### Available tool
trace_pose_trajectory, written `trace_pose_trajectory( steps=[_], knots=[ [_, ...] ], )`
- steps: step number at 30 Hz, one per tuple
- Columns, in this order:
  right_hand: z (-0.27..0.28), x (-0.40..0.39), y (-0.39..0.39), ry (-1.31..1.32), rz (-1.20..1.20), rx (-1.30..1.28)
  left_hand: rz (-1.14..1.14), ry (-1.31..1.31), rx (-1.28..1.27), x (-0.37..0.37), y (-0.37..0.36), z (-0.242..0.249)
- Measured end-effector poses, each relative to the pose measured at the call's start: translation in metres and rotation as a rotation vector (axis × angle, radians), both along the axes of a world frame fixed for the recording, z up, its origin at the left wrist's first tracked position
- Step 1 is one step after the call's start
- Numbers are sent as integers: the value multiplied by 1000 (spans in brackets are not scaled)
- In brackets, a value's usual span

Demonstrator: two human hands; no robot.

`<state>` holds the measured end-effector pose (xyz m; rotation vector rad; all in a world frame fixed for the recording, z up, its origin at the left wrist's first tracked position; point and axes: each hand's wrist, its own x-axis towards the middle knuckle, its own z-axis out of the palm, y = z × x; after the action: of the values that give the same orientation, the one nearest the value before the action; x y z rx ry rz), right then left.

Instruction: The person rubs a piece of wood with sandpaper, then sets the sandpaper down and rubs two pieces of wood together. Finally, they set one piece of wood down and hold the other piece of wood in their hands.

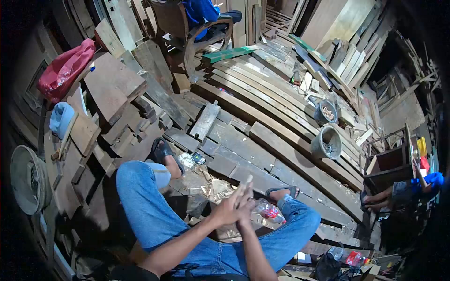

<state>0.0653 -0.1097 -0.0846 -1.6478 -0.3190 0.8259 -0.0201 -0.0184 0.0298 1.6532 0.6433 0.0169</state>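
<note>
Both hands meet above my lap, between my knees in blue jeans. My left hand [228,209] has its fingers stretched out and pressed against the other hand, pointing up and away. My right hand [244,209] touches it, palm side hidden, its fingers partly overlapped. Which fingers belong to which hand is hard to tell. No object shows between them. A plastic bottle with a red label [271,212] lies just right of the hands. Wood scraps [216,188] are scattered on the floor beyond them, beside a small plastic packet [198,158].
Long planks [300,164] cross the floor ahead. Two buckets [326,142] stand on them at the right. Stacked boards, a red bag [65,70] and a basin [30,180] are at the left. One person sits in a wooden chair [171,23]; another sits at far right.
</note>
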Motion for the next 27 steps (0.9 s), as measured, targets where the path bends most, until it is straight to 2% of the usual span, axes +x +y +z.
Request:
trace_pose_trajectory(
  steps=[1, 2, 3, 4, 5, 6, 9, 10, 13, 14, 15, 16, 17, 18, 19, 20, 21, 23, 25, 26, 27],
  knots=[
    [8, 15, 6, 65, -14, -8, -54, 58, 13, -4, -2, -5],
    [18, 30, 8, 135, -33, -17, -132, 167, 98, -6, -3, 30],
    [22, 36, 8, 164, -39, -15, -11, -4, 185, -7, -18, 15],
    [24, 35, 7, 147, -42, -10, -31, 7, 168, -7, -17, -3],
    [17, 24, 4, 94, -38, 2, -53, 15, 147, -5, -12, 3],
    [9, 7, 0, 49, -28, 37, 10, 26, 50, 0, -8, -14],
    [-1, -2, -4, 41, -27, 68, 10, 132, -36, 1, 3, 0],
    [8, 15, 3, 92, -32, 38, -64, 155, 42, -5, 0, 10],
    [33, 35, 9, 209, -57, 25, -68, 63, 208, -11, -17, -5],
    [35, 29, 8, 191, -59, 38, -73, 70, 175, -9, -16, -6],
    [27, 13, 3, 134, -61, 65, -78, 73, 138, -6, -13, -1],
    [19, -2, -2, 108, -69, 125, -9, -48, 110, -2, -8, -21],
    [6, -14, -8, 92, -76, 191, -14, 199, -8, 2, -1, -1],
    [-26, -10, -19, 131, -46, 194, -5, 171, 38, 2, -3, -2],
    [-21, -4, -12, 178, -17, 205, 4, 151, 92, 0, -3, 1],
    [-14, 13, -11, 216, -15, 90, -58, 142, 149, -5, -8, 6],
    [31, 29, 5, 273, -51, 42, -124, 135, 204, -9, -14, 15],
    [63, 36, 11, 248, -77, 32, -35, 13, 252, -9, -26, -18],
    [45, 20, 9, 123, -68, 62, -4, -16, 88, -5, -23, -26],
    [30, 5, 5, 84, -60, 89, 30, 24, 13, -3, -9, 7],
    [33, -8, 8, 55, -54, 110, 63, 59, -8, 0, -2, 8]
  ],
)
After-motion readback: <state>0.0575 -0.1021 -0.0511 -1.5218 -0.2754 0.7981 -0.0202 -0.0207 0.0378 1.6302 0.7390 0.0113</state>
